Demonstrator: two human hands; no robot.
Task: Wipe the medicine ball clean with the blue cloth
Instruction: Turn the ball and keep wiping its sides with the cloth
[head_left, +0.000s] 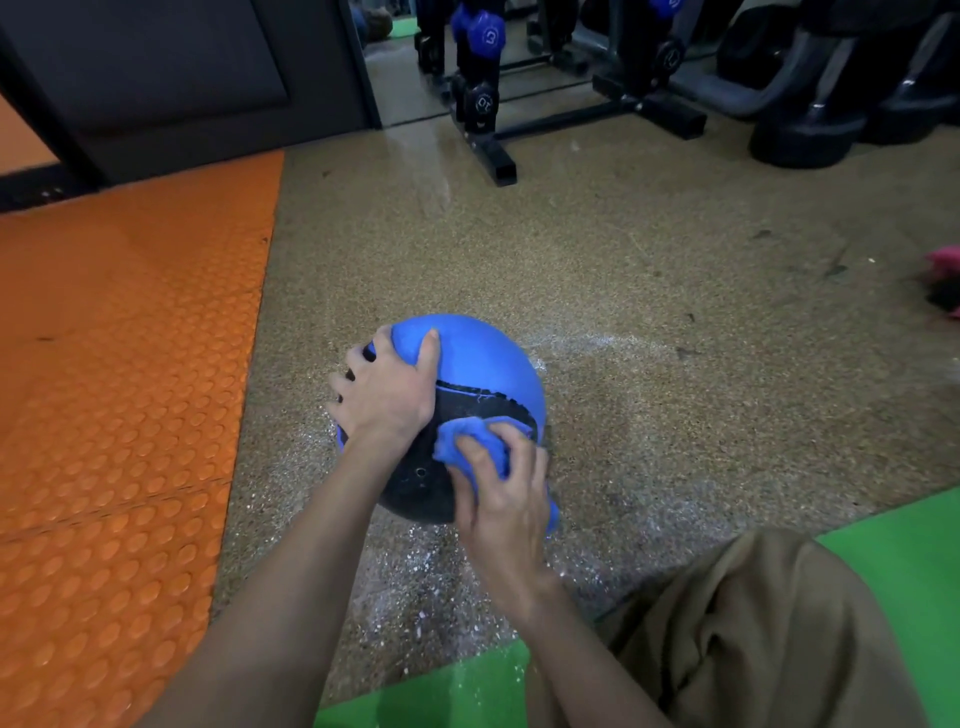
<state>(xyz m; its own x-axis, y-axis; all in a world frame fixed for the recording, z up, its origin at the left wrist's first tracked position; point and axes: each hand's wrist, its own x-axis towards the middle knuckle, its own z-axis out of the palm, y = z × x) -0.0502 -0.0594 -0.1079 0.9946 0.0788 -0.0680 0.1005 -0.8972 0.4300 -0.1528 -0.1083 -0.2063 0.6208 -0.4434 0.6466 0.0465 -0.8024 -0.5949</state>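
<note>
The medicine ball (483, 364), blue on top with a black textured band below, sits on the speckled floor in the middle of the view. My left hand (387, 387) lies spread over its upper left side, thumb and fingers curled round the curve of the ball. My right hand (501, 499) grips the bunched blue cloth (462, 441) and presses it against the black band on the near right side. Part of the cloth hangs out below my right palm.
An orange studded mat (119, 395) covers the floor on the left. A green mat (904, 561) and my knee in brown fabric (753, 639) are at the lower right. A dumbbell rack (488, 98) stands behind. A pink object (943, 280) lies at the right edge. White specks dot the floor around the ball.
</note>
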